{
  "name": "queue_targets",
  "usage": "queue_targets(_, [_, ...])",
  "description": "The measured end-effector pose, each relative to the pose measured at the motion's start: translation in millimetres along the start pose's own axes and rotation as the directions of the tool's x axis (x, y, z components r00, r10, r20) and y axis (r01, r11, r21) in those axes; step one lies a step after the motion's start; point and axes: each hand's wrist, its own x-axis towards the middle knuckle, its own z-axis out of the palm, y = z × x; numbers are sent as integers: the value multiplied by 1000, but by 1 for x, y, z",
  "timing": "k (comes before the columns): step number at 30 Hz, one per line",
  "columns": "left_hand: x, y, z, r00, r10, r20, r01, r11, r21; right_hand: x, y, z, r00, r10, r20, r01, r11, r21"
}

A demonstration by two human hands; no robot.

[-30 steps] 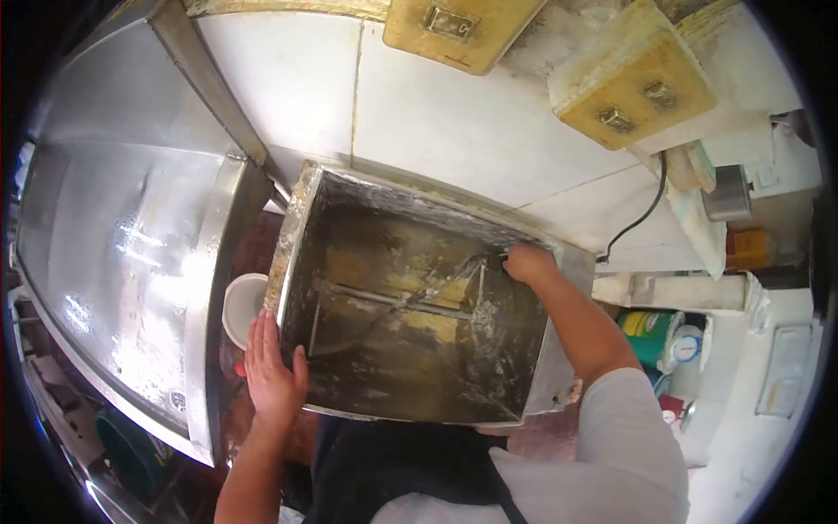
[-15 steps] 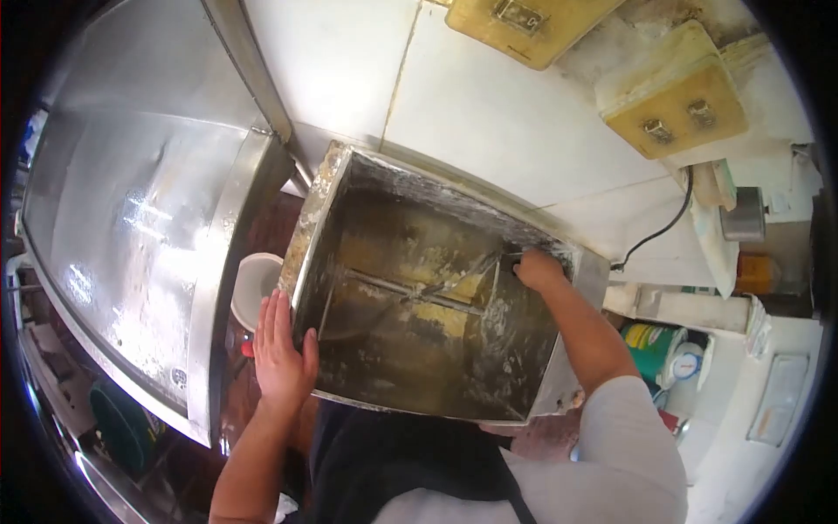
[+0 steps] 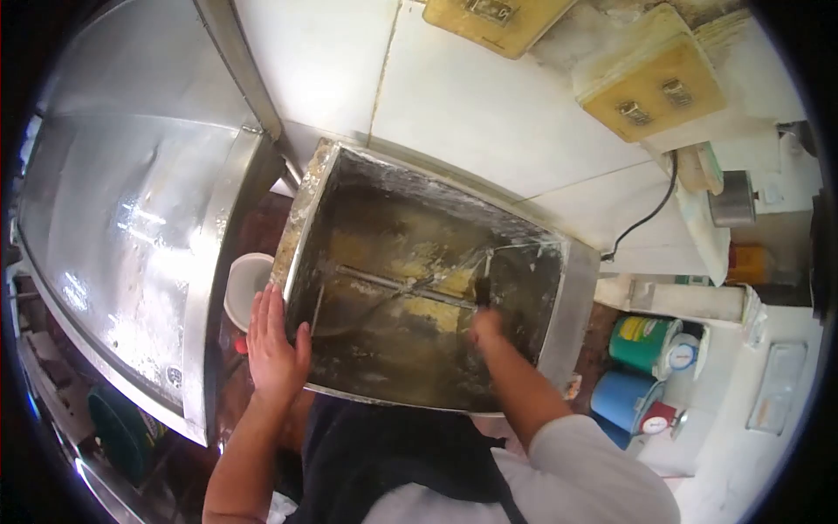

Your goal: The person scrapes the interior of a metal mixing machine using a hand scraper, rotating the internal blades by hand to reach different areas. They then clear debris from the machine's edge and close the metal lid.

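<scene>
In front of me stands a deep rectangular metal trough [image 3: 567, 301], its inner walls smeared with pale residue. A metal bar [image 3: 384, 281] with thin blades runs across its inside. My left hand [image 3: 275, 349] lies with outstretched fingers on the trough's left rim. Inside the trough, near the right end of the bar, my right hand [image 3: 487, 328] is closed around a small dark tool [image 3: 483, 293]. Only a dark stub of that tool shows beyond the fingers, so its kind cannot be made out.
A large stainless steel machine [image 3: 131, 218] stands at left, with a white bucket [image 3: 249, 293] between it and the trough. Yellowed switch boxes [image 3: 655, 92] and a black cable [image 3: 646, 223] are on the tiled wall. Green [image 3: 642, 341] and blue tubs [image 3: 621, 397] sit at right.
My right hand has moved from the trough's far right corner leftward and toward me, near the bar's end. My left hand stays on the left rim. The view has shifted slightly.
</scene>
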Motion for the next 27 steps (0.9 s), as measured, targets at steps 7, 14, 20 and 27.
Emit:
queue_targets(7, [-2, -2, 3, 1000, 18, -15, -18, 1000, -10, -21, -77, -32, 978, 90, 186, -161, 896, 414])
queue_targets(14, [-4, -8, 6, 999, 26, -26, -28, 996, -79, -129, -53, -102, 909, -143, 392, 116, 989, 92])
queue_targets(20, [-5, -6, 5, 999, 47, -14, -48, 997, -56, -176, -54, -104, 759, -206, 617, 317, 946, -74])
queue_targets(27, [-4, -8, 7, 997, 80, -22, -80, 996, -37, -151, -73, 13, 666, -617, 419, 746, 553, -371])
